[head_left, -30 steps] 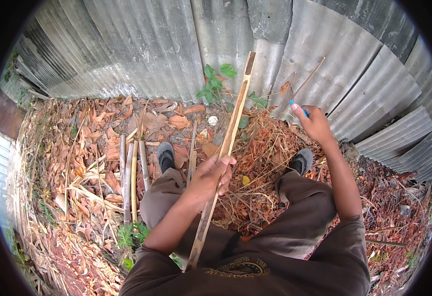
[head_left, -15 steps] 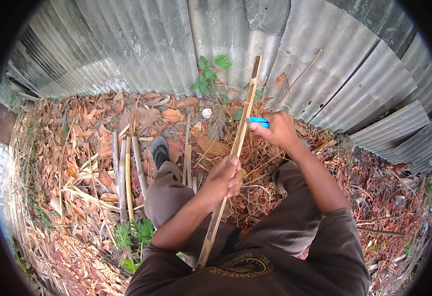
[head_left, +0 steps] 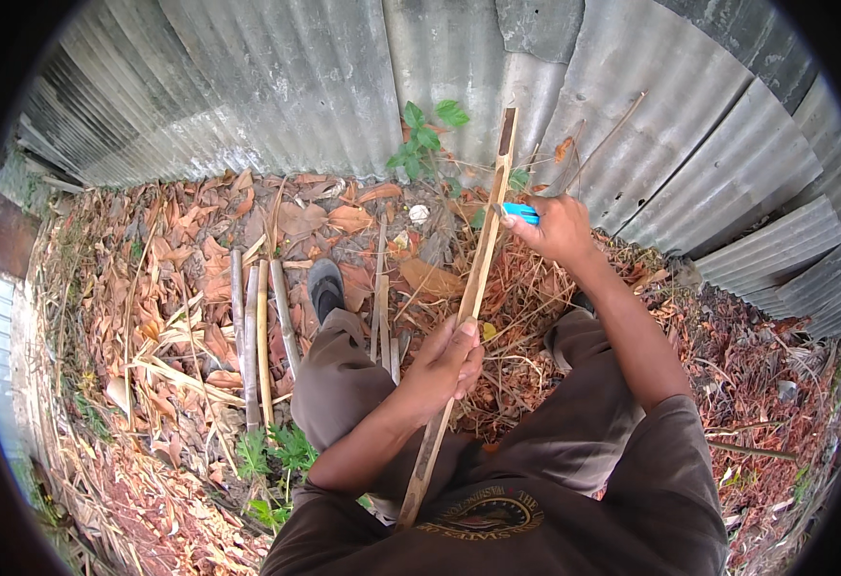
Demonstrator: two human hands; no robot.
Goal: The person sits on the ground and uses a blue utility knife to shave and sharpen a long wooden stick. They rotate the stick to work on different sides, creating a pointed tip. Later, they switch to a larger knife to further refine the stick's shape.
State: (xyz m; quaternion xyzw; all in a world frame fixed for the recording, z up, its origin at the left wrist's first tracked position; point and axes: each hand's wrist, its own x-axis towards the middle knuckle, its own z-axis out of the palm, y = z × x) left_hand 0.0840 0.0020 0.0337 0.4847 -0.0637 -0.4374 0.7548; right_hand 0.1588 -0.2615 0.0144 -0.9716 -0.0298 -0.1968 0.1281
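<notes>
A long split bamboo strip (head_left: 479, 264) slants away from my lap, its near end against my shirt and its far end toward the metal fence. My left hand (head_left: 442, 365) is wrapped round the strip below its middle. Farther up, my right hand (head_left: 563, 230) grips a blue-handled knife (head_left: 522, 213) on the strip's right side. The knife's tip meets the strip's edge; most of the blade is hidden or too small to make out. A dark patch shows on the strip near its far end.
Corrugated metal sheets (head_left: 286, 86) form a fence ahead. Several bamboo poles (head_left: 264, 336) lie on dry leaves to the left, beside my shoe (head_left: 325, 286). A green plant (head_left: 420, 139) grows by the fence, and leafy weeds (head_left: 291, 446) stand near my left knee.
My right hand and the knife have moved slightly up along the strip, away from my left hand. The whole view has shifted a little; both grips stay the same.
</notes>
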